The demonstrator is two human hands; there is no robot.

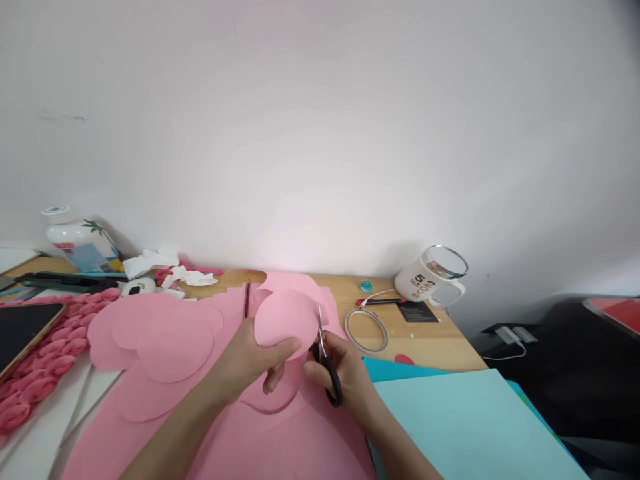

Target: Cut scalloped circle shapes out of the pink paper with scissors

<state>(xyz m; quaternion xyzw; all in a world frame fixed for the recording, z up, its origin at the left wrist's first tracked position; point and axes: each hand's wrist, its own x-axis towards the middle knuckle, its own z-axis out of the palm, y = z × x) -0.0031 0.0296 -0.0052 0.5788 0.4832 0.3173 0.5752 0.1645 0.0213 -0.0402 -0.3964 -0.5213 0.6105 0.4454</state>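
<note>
My left hand (265, 357) grips a round piece of pink paper (285, 320) at its lower edge, thumb on top. In my right hand (345, 370) is a pair of scissors (329, 373) with black handles, its blades pointing up along the right edge of the paper. Whether the blades are parted is hard to make out. Below the hands lie large sheets of pink paper (280, 440). Overlapping pink paper circles (175, 340) rest on them to the left. A dark pencil (247, 298) lies behind my left hand.
Light blue paper (465, 420) lies at the right. Behind it are a roll of tape (367, 331), a red-and-black pen (381, 302) and a white mug (425, 277). On the left are rolled pink paper pieces (55, 353), a phone (25, 333) and a white bottle (80, 240).
</note>
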